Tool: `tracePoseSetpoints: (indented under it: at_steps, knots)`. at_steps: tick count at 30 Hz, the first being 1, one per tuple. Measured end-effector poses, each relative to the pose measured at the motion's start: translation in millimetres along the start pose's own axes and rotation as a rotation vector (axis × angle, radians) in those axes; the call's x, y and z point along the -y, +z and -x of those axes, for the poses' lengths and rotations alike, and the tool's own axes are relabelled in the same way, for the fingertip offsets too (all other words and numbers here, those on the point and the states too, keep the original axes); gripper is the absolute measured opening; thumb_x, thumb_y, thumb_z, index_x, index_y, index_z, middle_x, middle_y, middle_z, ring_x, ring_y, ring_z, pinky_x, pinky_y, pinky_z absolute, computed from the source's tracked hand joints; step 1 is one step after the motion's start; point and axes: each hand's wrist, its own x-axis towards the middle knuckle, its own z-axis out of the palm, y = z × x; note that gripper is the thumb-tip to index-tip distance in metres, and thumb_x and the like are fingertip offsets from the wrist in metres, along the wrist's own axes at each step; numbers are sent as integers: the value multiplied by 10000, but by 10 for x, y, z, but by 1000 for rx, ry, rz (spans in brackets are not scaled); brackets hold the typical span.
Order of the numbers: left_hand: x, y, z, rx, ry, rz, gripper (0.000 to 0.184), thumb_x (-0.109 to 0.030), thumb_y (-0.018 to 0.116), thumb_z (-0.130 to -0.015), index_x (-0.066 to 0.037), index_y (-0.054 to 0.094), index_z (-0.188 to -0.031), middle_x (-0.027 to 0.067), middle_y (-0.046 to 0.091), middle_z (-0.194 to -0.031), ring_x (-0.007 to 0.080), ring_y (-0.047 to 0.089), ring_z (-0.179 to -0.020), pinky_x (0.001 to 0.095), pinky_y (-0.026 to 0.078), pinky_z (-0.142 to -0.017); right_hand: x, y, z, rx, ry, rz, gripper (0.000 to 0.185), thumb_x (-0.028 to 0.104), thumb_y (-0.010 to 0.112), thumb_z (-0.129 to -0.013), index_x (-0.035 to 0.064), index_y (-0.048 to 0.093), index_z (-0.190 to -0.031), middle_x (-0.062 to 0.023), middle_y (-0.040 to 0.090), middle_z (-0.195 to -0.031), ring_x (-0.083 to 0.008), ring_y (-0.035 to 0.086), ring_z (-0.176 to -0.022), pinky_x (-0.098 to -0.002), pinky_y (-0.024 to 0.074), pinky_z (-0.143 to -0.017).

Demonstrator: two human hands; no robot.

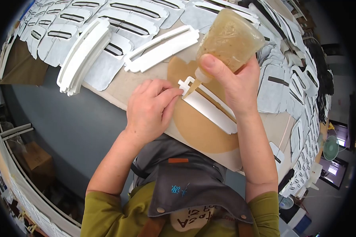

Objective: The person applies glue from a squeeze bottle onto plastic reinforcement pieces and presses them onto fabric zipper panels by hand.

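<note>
My right hand point(241, 85) is wrapped round a cloudy squeeze bottle point(233, 37) of yellowish-brown liquid, tipped nozzle-down. Its tapered nozzle point(192, 87) points at the near left end of a white slotted frame piece point(211, 112), seemingly touching it. That piece lies slantwise on a tan rounded sheet point(203, 138). At the frame's left end is my left hand point(150, 106), thumb and forefinger pinched on its edge. The other left fingers are curled, and the exact contact is partly hidden.
A stack of white curved frame pieces point(83, 57) stands at the table's left edge, with another white slotted frame point(162, 49) beside it. Rows of pale slotted panels point(134, 25) cover the far side, and more pale panels point(273, 85) lie to the right.
</note>
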Motion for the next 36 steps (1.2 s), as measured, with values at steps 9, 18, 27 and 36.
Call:
tracePoseSetpoints:
  at_steps: [9,18,27,36]
  knots:
    - [-2,20,3,-4,-3,18,190,-10,742,-806,-93,761,-976,47,668,-926,254,621,-800,358,492,-698,40,-106,-44,30,86,54,510,154,886,-805,-13,598,-1191,-87,718,-1053,-149,700,-937,-292,575,-824]
    - [-24,20,4,14,-27,-2,192,2,736,-816,-89,759,-984,54,673,-943,253,633,-819,355,496,-708,-28,-142,-43,44,58,13,519,163,890,-801,-7,607,-1202,-80,726,-1066,-144,702,-945,-293,573,-826]
    - [-37,54,-6,-20,-22,11,183,-7,746,-802,-97,760,-961,24,675,-940,239,613,-780,354,490,-685,-24,-371,51,79,110,77,582,244,925,-754,-18,630,-1183,-78,727,-1054,-140,699,-932,-293,565,-827]
    - [-54,87,2,-22,-27,-5,184,10,753,-807,-87,762,-963,47,663,-926,245,619,-774,353,488,-668,26,-575,153,95,176,104,583,187,917,-725,1,642,-1204,-69,721,-1066,-144,686,-961,-298,554,-863]
